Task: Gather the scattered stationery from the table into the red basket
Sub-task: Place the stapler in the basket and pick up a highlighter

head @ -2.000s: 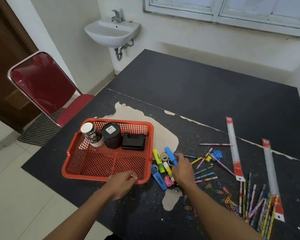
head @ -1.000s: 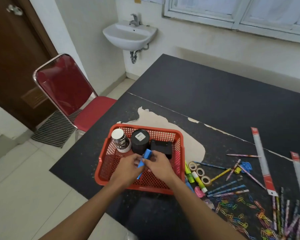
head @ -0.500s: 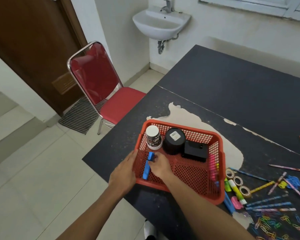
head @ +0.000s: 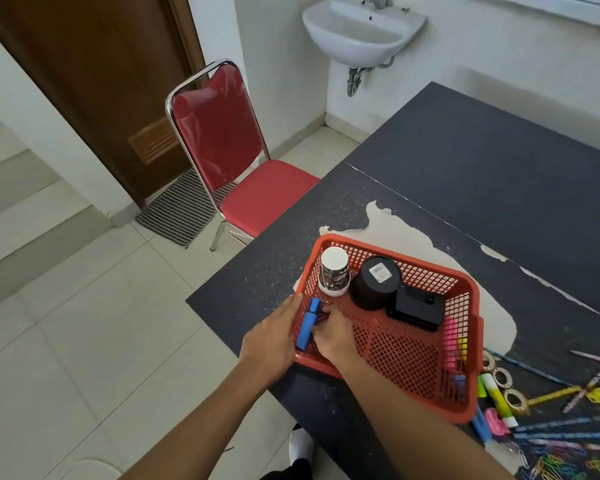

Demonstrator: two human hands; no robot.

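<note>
**Hands.** Left hand [head: 274, 341]: fingers straight, flat against the outer left wall of the basket [head: 430, 271], holding nothing. Right hand [head: 333, 336]: inside the basket, fingers curled round a blue marker [head: 307, 323], which lies along the inner left wall, low on the mesh floor.

**Basket, contents.** Red mesh, on the near left corner of the tabletop [head: 465, 150]. At the far end stand a white-topped cup [head: 334, 271], a black tub [head: 374, 287] and a flat black box [head: 418, 310], close together. The rest of the floor is bare mesh.

**Progress (judged).** Early. The marker is being set in, and most of the stationery is not yet gathered.

**Left on the tabletop, right of the basket.** Glue stick [head: 497, 398], tape rolls [head: 503, 377], pencils [head: 561, 436], coloured clips [head: 555, 465]. Pink and yellow shapes show through the right wall, just outside it, and their kind is unclear.

**Surface.** Dark, speckled, with its top layer peeled away in a pale patch beside the basket and a seam running across.

**Room.** Red chair [head: 229, 140] at the table's left, wall sink [head: 361, 29], brown door [head: 84, 64], striped mat [head: 177, 216], pale tiled floor [head: 84, 306].
</note>
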